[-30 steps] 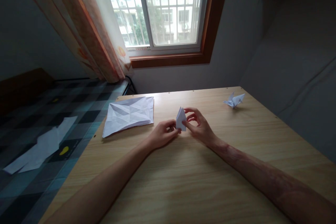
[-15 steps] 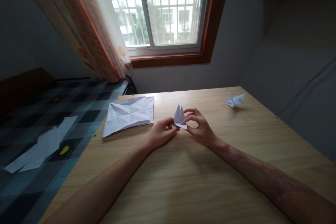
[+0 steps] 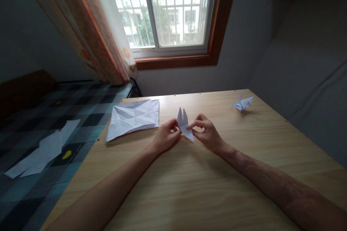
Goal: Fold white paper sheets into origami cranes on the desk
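Note:
A small folded piece of white origami paper is held between my two hands, just above the middle of the table. Two narrow points stick up from it at the back, and a flap comes down toward me in front. My left hand pinches its left edge, fingers curled. With thumb and index finger, my right hand grips the right side, the index fingertip lying on the flap. The lower fingertips of both hands are partly hidden.
Creased white sheets lie stacked at the table's left. A finished-looking folded paper bird stands at the back right of the wooden table. Paper scraps rest on the checked bedspread to the left.
The folded paper has turned and shifted slightly left, its front flap now opened farther down toward me. My right hand's fingers have moved from beside the upright points down onto the flap.

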Available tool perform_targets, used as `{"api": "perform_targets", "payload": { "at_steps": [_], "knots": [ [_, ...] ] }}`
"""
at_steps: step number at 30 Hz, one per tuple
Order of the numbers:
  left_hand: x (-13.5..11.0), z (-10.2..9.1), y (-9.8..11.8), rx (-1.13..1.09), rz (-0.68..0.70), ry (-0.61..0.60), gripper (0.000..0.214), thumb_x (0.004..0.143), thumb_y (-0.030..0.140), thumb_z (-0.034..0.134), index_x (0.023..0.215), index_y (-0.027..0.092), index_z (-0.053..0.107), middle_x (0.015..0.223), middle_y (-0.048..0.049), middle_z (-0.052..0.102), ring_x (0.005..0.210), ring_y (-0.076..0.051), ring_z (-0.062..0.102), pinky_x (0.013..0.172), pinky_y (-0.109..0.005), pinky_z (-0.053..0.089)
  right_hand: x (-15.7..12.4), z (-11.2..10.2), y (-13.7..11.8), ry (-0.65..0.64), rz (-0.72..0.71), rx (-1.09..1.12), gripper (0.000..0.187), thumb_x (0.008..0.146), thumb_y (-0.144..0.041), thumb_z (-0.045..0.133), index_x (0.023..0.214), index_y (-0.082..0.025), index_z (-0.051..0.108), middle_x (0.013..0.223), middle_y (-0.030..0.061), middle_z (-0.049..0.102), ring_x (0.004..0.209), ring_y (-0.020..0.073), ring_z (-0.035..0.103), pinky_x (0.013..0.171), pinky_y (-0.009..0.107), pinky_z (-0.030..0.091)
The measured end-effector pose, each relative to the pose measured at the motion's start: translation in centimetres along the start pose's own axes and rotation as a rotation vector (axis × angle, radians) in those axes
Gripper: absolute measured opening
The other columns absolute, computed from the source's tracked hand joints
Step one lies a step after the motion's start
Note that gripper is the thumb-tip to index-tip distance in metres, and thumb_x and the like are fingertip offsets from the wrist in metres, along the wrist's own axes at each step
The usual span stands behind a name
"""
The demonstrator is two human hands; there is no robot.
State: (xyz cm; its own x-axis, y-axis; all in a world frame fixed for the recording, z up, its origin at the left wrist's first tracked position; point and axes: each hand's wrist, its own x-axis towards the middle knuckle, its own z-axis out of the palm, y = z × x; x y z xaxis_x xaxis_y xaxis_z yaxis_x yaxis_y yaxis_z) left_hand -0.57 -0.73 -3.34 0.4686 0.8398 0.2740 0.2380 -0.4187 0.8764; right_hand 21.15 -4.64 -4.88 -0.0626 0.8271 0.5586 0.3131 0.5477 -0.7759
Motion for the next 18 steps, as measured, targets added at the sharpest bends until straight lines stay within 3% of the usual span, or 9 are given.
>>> {"api": "perform_targets", "payload": {
  "at_steps": [2,7,11,14,18],
  "knots": [
    [-0.1,0.1,0.1,-0.004,0.004,0.006,0.016,0.094,0.032,0.072,0.099,0.017,0.073,0.092,-0.004,0.075,0.08,-0.016,0.065,0.073,-0.024,0.052,-0.2,0.1,0.1,-0.064,0.104,0.081,0.015,0.091,-0.019,0.07,0.091,-0.024,0.084,0.084,0.002,0.062,0.077,0.0183,0.056,0.068,0.03,0.05],
    [-0.5,0.2,0.6,0.005,0.099,-0.027,0.016,0.092,0.024,0.071,0.107,0.019,0.074,0.1,-0.0042,0.078,0.085,-0.017,0.072,0.083,-0.029,0.057,0.0,0.0,0.0,-0.122,0.252,0.223,0.018,0.096,-0.029,0.063,0.094,-0.02,0.079,0.091,0.0029,0.075,0.08,0.019,0.066,0.073,0.03,0.053],
    [-0.7,-0.1,1.1,0.087,0.158,-0.078,0.024,0.093,0.019,0.068,0.115,0.019,0.076,0.106,-0.0052,0.08,0.095,-0.02,0.074,0.093,-0.032,0.056,0.2,-0.1,-0.1,-0.068,0.257,0.139,0.021,0.096,-0.04,0.074,0.09,-0.02,0.08,0.095,0.0046,0.08,0.091,0.0239,0.073,0.081,0.033,0.053],
    [-0.5,-0.5,1.4,0.057,0.189,-0.111,0.021,0.103,0.029,0.061,0.109,0.017,0.077,0.11,-0.0089,0.078,0.103,-0.023,0.072,0.096,-0.033,0.054,0.3,-0.1,0.0,-0.052,0.2,0.052,0.02,0.095,-0.041,0.078,0.089,-0.022,0.081,0.094,0.0037,0.082,0.091,0.0242,0.074,0.086,0.035,0.053],
    [-0.3,-1.0,1.3,-0.025,0.196,-0.133,0.041,0.11,0.046,0.053,0.094,0.016,0.077,0.111,-0.0111,0.073,0.106,-0.025,0.069,0.098,-0.034,0.052,0.1,-0.1,0.1,-0.079,0.156,0.021,0.018,0.095,-0.041,0.081,0.09,-0.024,0.082,0.093,0.0023,0.083,0.091,0.0238,0.074,0.087,0.035,0.052]
  ]
}}
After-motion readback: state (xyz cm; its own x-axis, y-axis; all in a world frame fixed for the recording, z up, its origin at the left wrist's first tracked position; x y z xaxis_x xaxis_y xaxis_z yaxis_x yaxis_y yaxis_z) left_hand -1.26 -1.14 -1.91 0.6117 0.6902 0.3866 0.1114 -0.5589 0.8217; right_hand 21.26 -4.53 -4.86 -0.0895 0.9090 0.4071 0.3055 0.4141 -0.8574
